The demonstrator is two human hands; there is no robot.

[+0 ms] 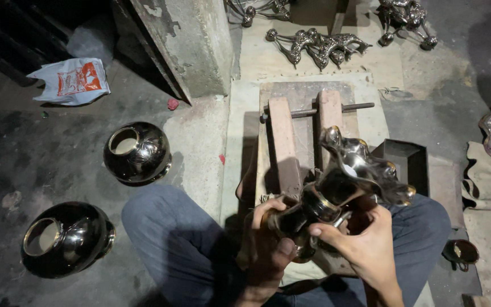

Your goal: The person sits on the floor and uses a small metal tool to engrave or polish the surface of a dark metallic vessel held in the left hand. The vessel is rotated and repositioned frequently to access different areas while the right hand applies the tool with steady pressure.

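Note:
I hold a shiny metal vase-like piece (pixel 354 170) with a wavy flared rim over my lap, tilted up to the right. My left hand (pixel 268 250) grips its lower stem and base from below. My right hand (pixel 365 244) holds the neck just under the flared top, thumb pressed on a metal collar. My knees in blue trousers frame both hands.
Two round polished metal bowls (pixel 137 152) (pixel 66 239) lie on the floor at left. A wooden clamp block with a metal rod (pixel 305 128) stands ahead. Cast metal ornaments (pixel 316 45) lie at the top, a dark tray (pixel 407 162) at right, a small cup (pixel 460 253) by my right knee, and a plastic bag (pixel 72 81) at upper left.

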